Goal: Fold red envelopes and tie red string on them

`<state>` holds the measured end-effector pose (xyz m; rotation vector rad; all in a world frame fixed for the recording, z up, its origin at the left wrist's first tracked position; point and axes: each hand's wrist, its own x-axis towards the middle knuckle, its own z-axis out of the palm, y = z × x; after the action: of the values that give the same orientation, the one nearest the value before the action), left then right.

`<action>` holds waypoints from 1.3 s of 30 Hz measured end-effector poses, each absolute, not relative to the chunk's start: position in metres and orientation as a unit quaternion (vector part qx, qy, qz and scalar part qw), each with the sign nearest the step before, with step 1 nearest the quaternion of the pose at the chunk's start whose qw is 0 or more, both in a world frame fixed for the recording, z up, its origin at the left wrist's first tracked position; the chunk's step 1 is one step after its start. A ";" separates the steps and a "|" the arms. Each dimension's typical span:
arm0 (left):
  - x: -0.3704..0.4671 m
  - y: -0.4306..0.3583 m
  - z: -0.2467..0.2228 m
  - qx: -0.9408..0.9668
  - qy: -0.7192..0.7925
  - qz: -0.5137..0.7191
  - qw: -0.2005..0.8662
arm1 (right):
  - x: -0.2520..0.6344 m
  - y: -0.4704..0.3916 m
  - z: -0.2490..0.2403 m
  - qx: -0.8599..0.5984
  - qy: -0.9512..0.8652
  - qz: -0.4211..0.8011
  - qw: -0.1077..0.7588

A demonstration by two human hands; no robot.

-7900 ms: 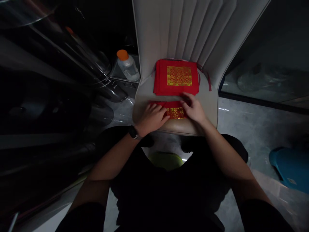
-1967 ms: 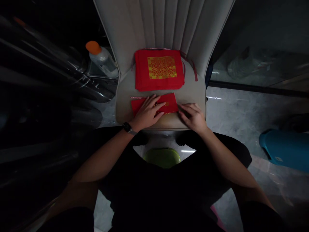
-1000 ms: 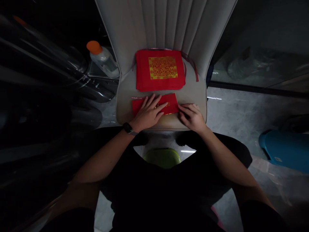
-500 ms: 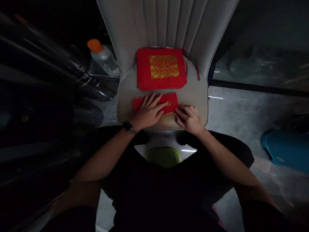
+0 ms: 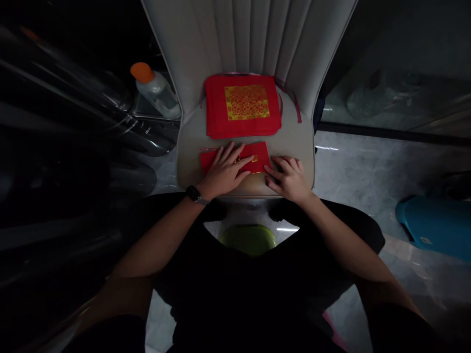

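My left hand lies flat with spread fingers on a red envelope with gold print, which rests near the front of a grey chair seat. The palm and fingers cover the middle of the envelope. At its right end is my right hand, fingers loosely bent and apart, the index fingertip at the envelope's lower right corner. Behind both hands lies a stack of flat red pieces with a gold patterned panel on top and dark red cords at the sides.
The padded chair back rises behind the stack. To the left stands a bottle with an orange cap, beside dark shiny tubes. A blue plastic container is on the floor at right. A green object shows under the seat.
My right hand's fingers have spread slightly at the envelope's right end. My left hand stays flat on the envelope. The whole view has shifted a little.
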<state>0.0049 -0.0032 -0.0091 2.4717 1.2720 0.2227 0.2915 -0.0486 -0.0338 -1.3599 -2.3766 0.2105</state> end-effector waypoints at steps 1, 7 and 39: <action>0.005 -0.003 -0.009 0.872 0.449 0.079 0.176 | 0.295 -0.047 -0.032 -0.488 -0.841 0.095 0.211; 0.005 -0.003 -0.010 0.872 0.451 0.079 0.173 | 0.304 -0.038 -0.022 -0.523 -0.777 0.095 0.336; 0.001 -0.002 -0.011 0.861 0.474 0.070 0.170 | 0.258 -0.061 -0.028 -0.437 -0.863 0.175 0.185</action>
<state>0.0006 -0.0025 -0.0114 2.4476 1.3460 0.1994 0.2584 -0.0610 -0.0284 -1.2303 -2.4314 0.4920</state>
